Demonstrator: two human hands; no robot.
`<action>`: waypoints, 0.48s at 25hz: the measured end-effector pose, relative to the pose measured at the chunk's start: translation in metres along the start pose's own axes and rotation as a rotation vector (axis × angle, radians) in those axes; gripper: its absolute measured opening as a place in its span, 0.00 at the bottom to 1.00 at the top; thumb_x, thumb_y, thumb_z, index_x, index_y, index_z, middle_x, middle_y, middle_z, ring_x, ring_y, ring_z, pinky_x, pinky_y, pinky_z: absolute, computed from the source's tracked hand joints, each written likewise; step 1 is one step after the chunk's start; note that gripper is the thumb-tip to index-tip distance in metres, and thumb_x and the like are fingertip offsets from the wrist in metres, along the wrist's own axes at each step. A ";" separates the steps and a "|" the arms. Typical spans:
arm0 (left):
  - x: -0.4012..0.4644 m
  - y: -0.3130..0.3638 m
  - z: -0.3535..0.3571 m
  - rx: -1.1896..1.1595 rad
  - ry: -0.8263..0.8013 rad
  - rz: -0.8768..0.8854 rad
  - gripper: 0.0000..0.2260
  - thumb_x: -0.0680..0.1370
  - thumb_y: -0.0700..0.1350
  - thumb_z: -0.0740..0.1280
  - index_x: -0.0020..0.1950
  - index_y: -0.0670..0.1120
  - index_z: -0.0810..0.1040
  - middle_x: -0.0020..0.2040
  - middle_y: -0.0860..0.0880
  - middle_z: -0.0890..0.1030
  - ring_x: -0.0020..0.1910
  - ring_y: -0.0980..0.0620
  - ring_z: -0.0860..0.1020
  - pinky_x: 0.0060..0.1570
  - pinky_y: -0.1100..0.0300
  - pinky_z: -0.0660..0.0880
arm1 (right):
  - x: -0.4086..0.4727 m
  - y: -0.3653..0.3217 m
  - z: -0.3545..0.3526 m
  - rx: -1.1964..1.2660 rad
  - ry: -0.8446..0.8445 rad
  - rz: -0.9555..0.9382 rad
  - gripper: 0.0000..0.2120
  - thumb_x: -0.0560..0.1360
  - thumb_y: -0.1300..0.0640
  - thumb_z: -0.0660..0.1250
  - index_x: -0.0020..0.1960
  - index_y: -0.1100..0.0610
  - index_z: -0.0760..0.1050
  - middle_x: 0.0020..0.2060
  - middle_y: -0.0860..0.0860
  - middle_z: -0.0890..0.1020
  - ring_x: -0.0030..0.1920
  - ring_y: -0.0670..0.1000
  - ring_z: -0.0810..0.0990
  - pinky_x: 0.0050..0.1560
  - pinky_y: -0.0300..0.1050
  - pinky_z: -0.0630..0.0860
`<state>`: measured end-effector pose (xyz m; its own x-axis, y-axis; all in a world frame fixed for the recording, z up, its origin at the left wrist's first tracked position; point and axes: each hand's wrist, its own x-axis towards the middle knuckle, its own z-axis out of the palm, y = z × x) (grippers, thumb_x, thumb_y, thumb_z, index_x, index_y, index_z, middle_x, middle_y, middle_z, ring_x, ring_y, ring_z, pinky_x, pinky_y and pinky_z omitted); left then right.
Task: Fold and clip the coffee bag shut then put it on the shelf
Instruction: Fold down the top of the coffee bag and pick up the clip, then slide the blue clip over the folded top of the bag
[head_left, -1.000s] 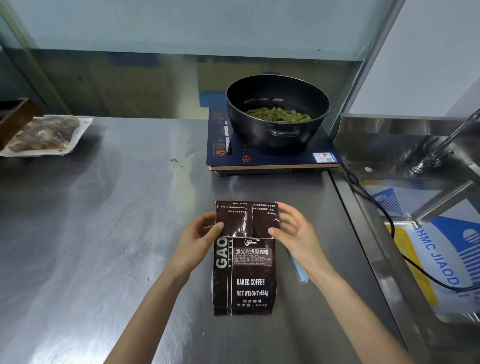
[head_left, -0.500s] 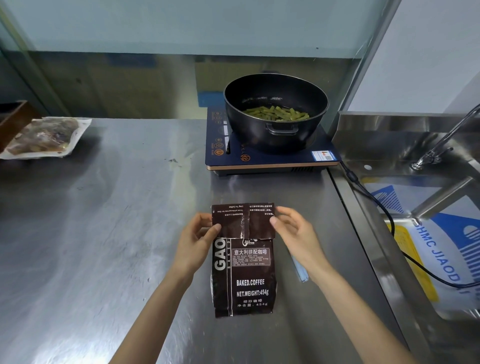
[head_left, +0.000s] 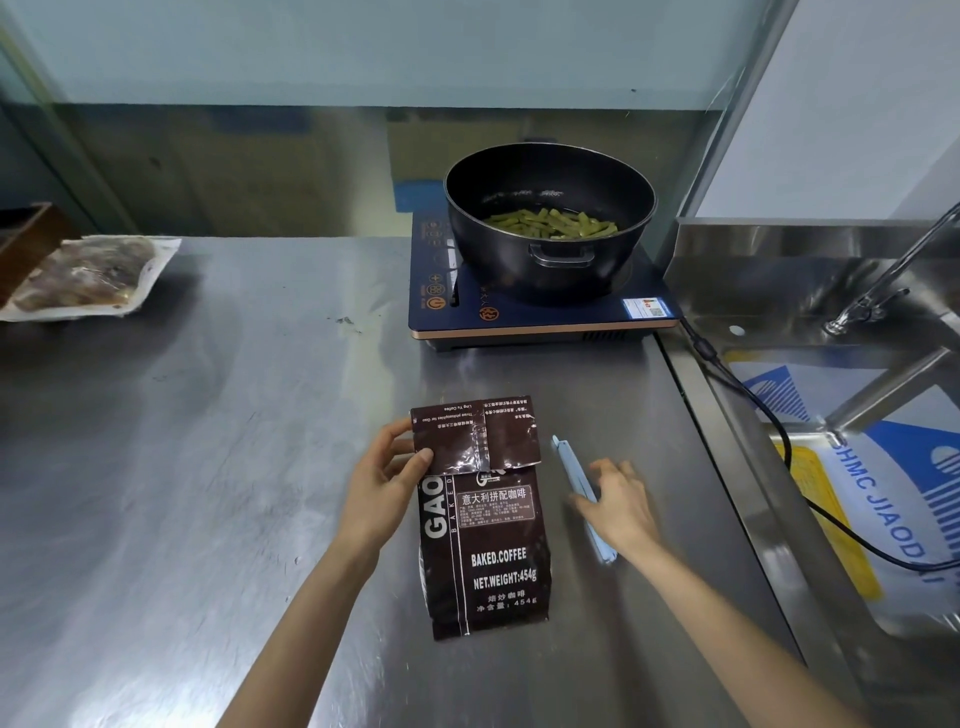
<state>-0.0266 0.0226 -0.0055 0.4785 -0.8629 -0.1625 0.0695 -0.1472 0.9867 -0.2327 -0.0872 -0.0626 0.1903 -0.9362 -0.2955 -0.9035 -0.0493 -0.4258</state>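
Note:
A dark brown coffee bag (head_left: 491, 556) lies flat on the steel counter (head_left: 208, 467), its top flap folded down over the front. My left hand (head_left: 384, 483) pinches the left edge of that fold, thumb on top. To the right of the bag lies a long pale blue bag clip (head_left: 574, 475). My right hand (head_left: 618, 506) hovers over the clip's middle with fingers spread, blurred by motion; I cannot tell whether it touches the clip.
A black pot of green beans (head_left: 548, 221) sits on a blue induction cooker (head_left: 519, 317) at the back. Its cable (head_left: 748, 405) runs into the sink (head_left: 857, 467) on the right. A vacuum-packed food pouch (head_left: 85, 275) lies far left.
My right hand has let go of the bag's folded top and moved right, over the blue clip. My left hand still holds the fold down.

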 end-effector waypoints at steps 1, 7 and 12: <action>0.000 0.000 0.000 0.000 -0.002 0.000 0.12 0.75 0.39 0.62 0.56 0.52 0.72 0.45 0.52 0.78 0.46 0.54 0.77 0.43 0.66 0.73 | 0.000 0.001 0.003 -0.038 0.003 0.001 0.20 0.72 0.54 0.66 0.60 0.60 0.69 0.58 0.60 0.73 0.60 0.61 0.71 0.61 0.51 0.68; 0.001 0.001 0.000 -0.021 -0.002 0.021 0.11 0.75 0.36 0.62 0.51 0.51 0.73 0.48 0.52 0.79 0.46 0.56 0.78 0.37 0.75 0.74 | 0.002 0.006 0.006 -0.084 0.080 0.020 0.13 0.73 0.59 0.61 0.57 0.61 0.71 0.56 0.60 0.76 0.59 0.61 0.70 0.59 0.53 0.67; 0.000 0.005 0.004 -0.019 0.004 0.023 0.08 0.75 0.36 0.60 0.50 0.47 0.71 0.45 0.53 0.78 0.42 0.57 0.77 0.34 0.76 0.73 | -0.001 0.005 -0.011 0.141 0.105 -0.038 0.11 0.73 0.62 0.61 0.55 0.61 0.73 0.53 0.60 0.75 0.50 0.61 0.76 0.53 0.53 0.73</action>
<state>-0.0295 0.0198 -0.0008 0.4837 -0.8641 -0.1394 0.0749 -0.1178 0.9902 -0.2417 -0.0907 -0.0550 0.1753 -0.9662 -0.1890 -0.8321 -0.0428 -0.5530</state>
